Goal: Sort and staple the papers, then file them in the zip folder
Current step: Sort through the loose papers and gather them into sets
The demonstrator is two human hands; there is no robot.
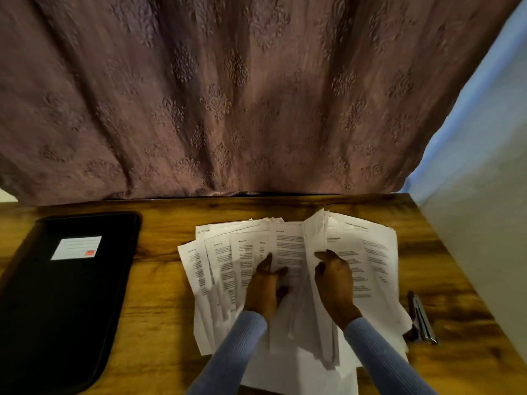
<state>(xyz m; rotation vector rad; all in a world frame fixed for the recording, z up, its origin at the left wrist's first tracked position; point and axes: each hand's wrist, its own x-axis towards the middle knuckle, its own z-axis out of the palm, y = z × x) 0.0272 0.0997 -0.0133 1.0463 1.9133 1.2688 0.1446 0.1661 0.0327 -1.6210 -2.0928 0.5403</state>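
Looks like the sorting stage: papers [288, 269] fanned out mid-frame, left hand [266, 283] pressing flat with spread fingers, right hand [333, 277] pinching a raised sheet. Next move is probably squaring up one set, then reaching for the stapler [422, 320] at lower right. Zip folder [65, 295] sits closed on the left.

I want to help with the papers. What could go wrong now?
1. The papers lie fanned in a loose, overlapping heap, so sheets may get mixed up or end up in the wrong set.
2. The right hand grips a raised sheet that already bends; it could crease or tear if pulled.
3. The lowest sheets seem to hang over the near edge of the table and might slide off as the left hand pushes sheets about.
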